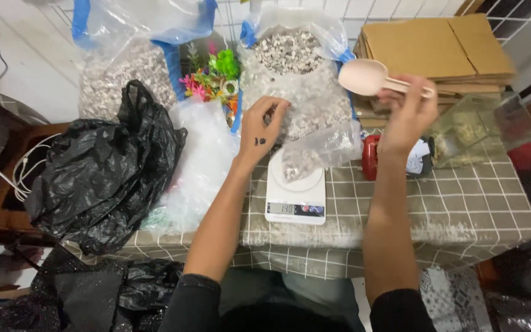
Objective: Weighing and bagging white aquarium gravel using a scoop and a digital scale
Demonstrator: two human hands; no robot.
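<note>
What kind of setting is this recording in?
Likely a small home packing station for aquarium supplies: a white digital kitchen scale on a checked tablecloth, large clear bags of pale gravel, and flattened brown cardboard boxes.

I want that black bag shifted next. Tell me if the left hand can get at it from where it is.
Probably yes. The left hand rests on the clear gravel bag; the black bag lies just to its left, with only crumpled clear plastic between them.

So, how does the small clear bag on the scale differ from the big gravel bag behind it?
The small clear bag lies on the white scale and holds little gravel; the big gravel bag stands on the table, nearly full. The left hand touches the small one, while the big one stands open, untouched. Both are clear plastic holding pale gravel.
</note>
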